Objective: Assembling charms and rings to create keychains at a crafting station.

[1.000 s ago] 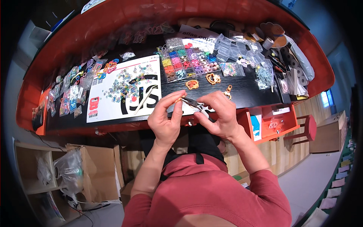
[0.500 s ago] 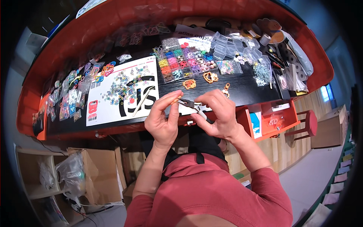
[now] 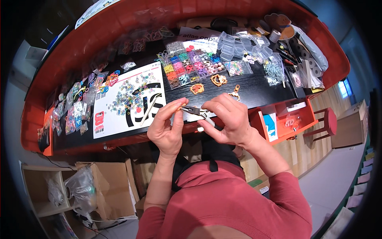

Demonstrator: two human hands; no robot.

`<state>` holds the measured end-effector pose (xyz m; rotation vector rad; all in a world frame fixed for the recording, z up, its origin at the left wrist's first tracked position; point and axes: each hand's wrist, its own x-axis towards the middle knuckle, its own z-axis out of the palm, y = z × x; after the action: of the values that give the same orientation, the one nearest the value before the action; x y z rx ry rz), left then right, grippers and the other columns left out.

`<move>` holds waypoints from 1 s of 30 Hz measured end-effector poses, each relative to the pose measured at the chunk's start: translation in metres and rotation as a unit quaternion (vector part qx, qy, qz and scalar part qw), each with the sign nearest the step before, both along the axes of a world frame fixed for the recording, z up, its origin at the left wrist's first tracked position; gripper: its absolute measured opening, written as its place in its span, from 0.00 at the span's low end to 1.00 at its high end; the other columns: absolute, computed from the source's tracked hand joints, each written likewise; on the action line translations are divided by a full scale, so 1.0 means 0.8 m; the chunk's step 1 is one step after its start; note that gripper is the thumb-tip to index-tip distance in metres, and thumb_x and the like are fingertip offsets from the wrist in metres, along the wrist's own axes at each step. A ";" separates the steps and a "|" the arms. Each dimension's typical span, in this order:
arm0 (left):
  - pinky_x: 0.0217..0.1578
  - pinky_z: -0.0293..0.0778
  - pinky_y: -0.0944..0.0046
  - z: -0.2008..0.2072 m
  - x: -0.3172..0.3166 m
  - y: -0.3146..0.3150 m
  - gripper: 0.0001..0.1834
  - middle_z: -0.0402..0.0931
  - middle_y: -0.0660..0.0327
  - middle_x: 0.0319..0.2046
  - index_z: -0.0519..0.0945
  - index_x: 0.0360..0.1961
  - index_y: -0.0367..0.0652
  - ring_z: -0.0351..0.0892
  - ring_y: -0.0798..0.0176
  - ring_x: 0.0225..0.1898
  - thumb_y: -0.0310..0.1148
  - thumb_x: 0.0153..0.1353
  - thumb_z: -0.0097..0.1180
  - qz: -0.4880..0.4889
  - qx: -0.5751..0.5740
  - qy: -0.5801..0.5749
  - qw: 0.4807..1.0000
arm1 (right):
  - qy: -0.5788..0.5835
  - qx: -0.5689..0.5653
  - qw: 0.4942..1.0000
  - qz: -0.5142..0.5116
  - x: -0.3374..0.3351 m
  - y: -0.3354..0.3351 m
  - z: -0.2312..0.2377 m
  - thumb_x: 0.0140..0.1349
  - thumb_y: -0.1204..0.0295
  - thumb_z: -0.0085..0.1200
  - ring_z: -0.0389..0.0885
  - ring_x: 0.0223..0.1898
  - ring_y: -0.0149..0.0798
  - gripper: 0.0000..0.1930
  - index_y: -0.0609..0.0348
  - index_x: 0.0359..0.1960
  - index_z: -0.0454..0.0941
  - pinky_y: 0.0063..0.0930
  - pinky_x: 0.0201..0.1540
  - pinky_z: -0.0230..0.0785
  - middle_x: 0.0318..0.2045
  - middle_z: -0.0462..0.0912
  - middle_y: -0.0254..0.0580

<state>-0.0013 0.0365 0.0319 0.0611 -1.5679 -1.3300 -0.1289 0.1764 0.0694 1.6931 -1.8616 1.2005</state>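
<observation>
In front of my body, just off the table's near edge, my right hand (image 3: 229,123) grips a pair of pliers (image 3: 192,110) with dark jaws and pale handles. The jaws point left, toward the fingertips of my left hand (image 3: 167,129). Thumb and forefinger of that hand pinch a tiny orange-gold piece at the jaw tips, too small to name. Beyond the hands, an orange charm (image 3: 196,88) and an orange ring-shaped charm (image 3: 219,80) lie on the black tabletop. Another charm with a clasp (image 3: 235,93) sits just behind my right hand.
On a white sheet (image 3: 115,126) at the left lie many small coloured rings and a pale stick (image 3: 150,109). Farther back stand a compartment box (image 3: 187,65) of coloured clasps and clear plastic boxes (image 3: 234,46). An open red drawer (image 3: 286,123) juts out at the right.
Both hands and the pliers have shifted slightly left in the view, and the whole scene has turned a little. The grip on the pliers and the small piece looks the same.
</observation>
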 end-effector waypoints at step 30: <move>0.51 0.77 0.68 0.002 -0.004 0.004 0.11 0.82 0.56 0.46 0.82 0.50 0.31 0.81 0.69 0.48 0.20 0.68 0.58 -0.137 0.238 -0.009 0.962 | -0.303 -0.074 0.946 0.092 0.013 -0.037 0.005 0.56 0.78 0.67 0.78 0.31 0.32 0.16 0.62 0.45 0.78 0.26 0.34 0.70 0.34 0.81 0.38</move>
<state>-0.0048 0.0394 0.0331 0.1593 -1.2713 -1.9101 -0.1188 0.1468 0.0730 1.5483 -1.8821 2.0675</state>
